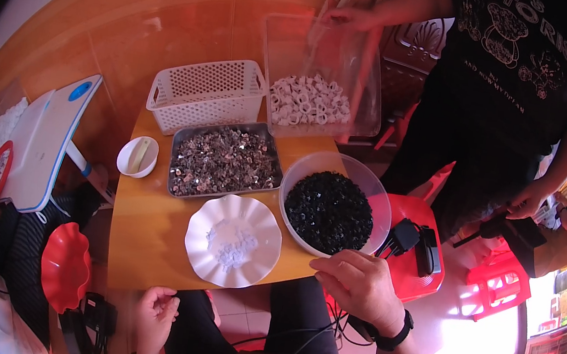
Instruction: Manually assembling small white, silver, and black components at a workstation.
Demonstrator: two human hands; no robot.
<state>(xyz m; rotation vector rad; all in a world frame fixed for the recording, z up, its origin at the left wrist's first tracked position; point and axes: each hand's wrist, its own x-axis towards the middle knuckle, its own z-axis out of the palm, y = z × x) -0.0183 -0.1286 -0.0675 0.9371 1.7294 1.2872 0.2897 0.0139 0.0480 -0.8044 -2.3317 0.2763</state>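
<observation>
My right hand [361,285] is just in front of the near rim of a clear round bowl [383,219] of small black pieces [329,212]. Its thumb and fingers are pinched together; whatever they hold, if anything, is too small to make out. My left hand [158,311] is at the table's near edge with its fingers curled in, nothing visible in them. Between the hands, farther in, is a white scalloped plate [268,229] with a little heap of pale bluish-white bits [234,249]. Behind it lies a metal tray [181,191] full of mixed brown and grey pieces [224,162].
A white perforated basket [201,98] and a small white bowl [129,164] stand on the table [145,245]. Across it, a person's hand [353,18] grips a clear bin [371,110] of white rings [311,100]. A red stool [422,213] with black adapters [404,237] stands right; cables hang near my lap.
</observation>
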